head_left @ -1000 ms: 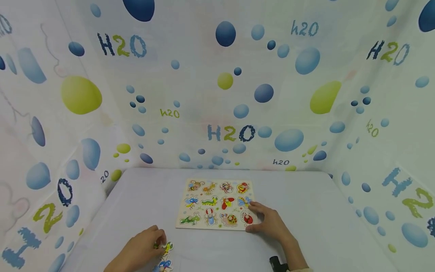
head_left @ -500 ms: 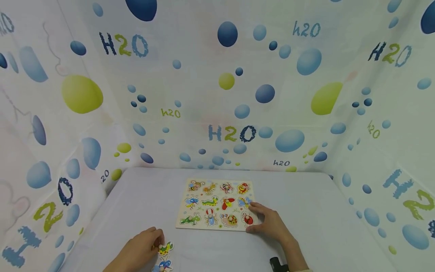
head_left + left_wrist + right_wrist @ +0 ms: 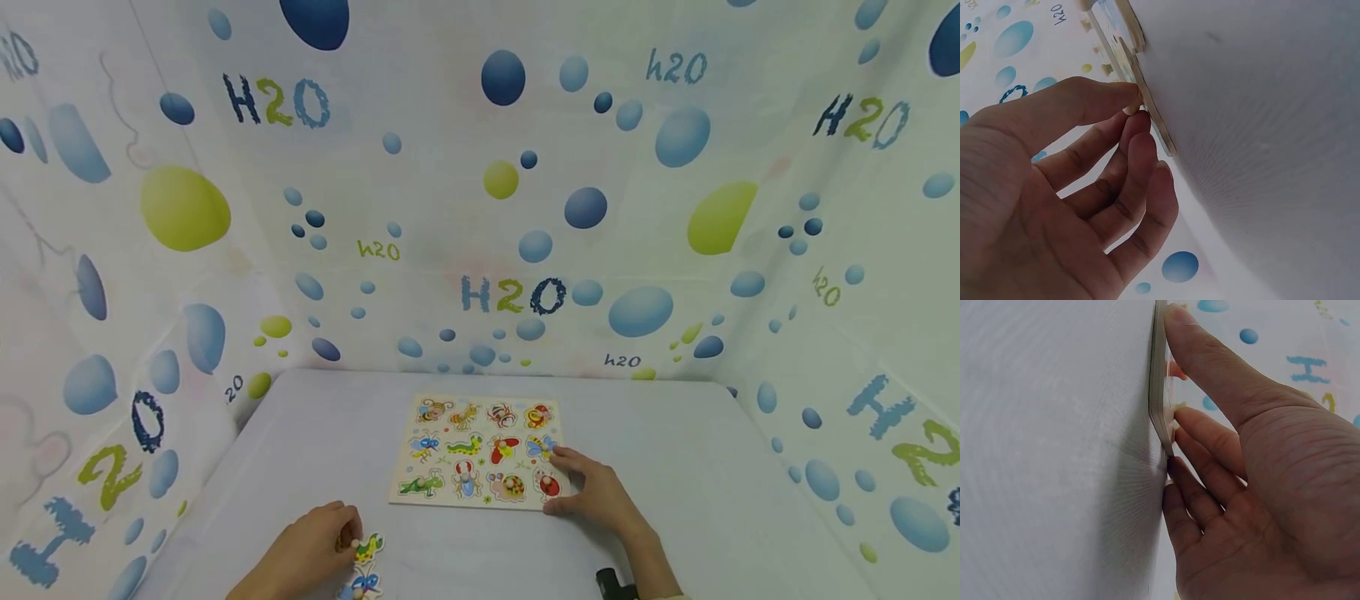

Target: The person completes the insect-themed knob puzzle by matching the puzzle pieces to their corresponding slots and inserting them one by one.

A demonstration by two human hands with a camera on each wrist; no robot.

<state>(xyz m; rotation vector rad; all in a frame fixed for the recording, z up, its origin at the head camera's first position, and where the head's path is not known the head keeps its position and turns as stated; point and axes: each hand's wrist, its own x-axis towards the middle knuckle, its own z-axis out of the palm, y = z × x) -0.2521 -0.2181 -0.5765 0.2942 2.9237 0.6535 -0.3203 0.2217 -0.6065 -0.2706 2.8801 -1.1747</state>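
Note:
My left hand is low at the left of the table, its thumb and forefinger pinching the small wooden knob of a green caterpillar puzzle piece. Just below that piece lies a blue winged-insect puzzle piece. The wooden puzzle board, with insect pictures in rows, lies flat in the middle. At its near right corner rests my right hand, thumb and forefinger spread apart and touching the board, as the board's edge shows in the right wrist view.
A white cloth covers the table. A black object shows at the front edge by the right wrist. Patterned curtains with bubbles and lettering stand behind the table and along both sides.
My left fingers have shifted slightly left, and the caterpillar piece shows more fully beside them. The right hand stays on the board. The head view has drifted slightly.

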